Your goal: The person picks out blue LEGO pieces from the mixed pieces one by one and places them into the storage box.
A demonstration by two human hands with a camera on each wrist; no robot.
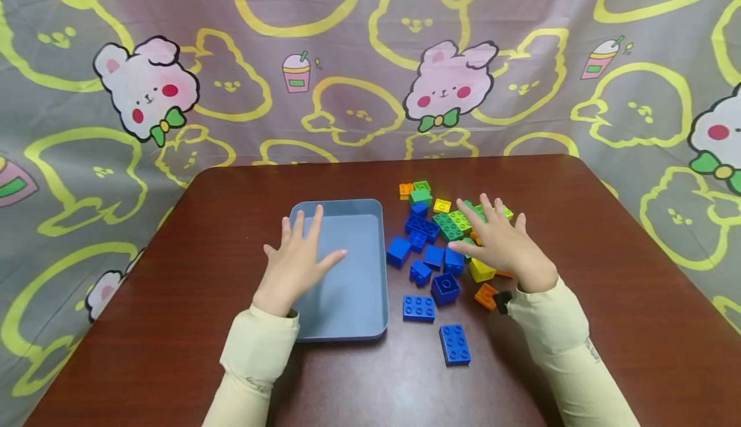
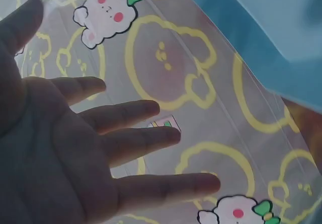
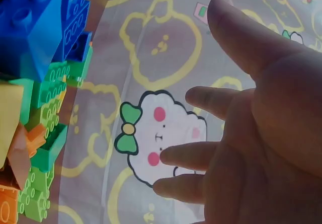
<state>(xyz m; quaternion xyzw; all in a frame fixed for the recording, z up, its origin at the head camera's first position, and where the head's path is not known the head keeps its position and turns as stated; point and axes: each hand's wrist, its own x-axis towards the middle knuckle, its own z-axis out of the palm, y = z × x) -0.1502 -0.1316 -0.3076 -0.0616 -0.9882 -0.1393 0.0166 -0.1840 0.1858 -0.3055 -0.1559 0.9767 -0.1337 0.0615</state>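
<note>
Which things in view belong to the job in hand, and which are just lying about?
Likely part of the job:
- blue-gray tray, nearest the left hand
- blue bricks, green bricks, yellow bricks and orange bricks, nearest the right hand

Likely just surroundings:
- brown table
- cartoon-print cloth

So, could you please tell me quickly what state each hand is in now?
Left hand: open, spread wide, holding nothing, near the gray-blue tray.
Right hand: open, spread wide, holding nothing, near the interlocking toy bricks.
</note>
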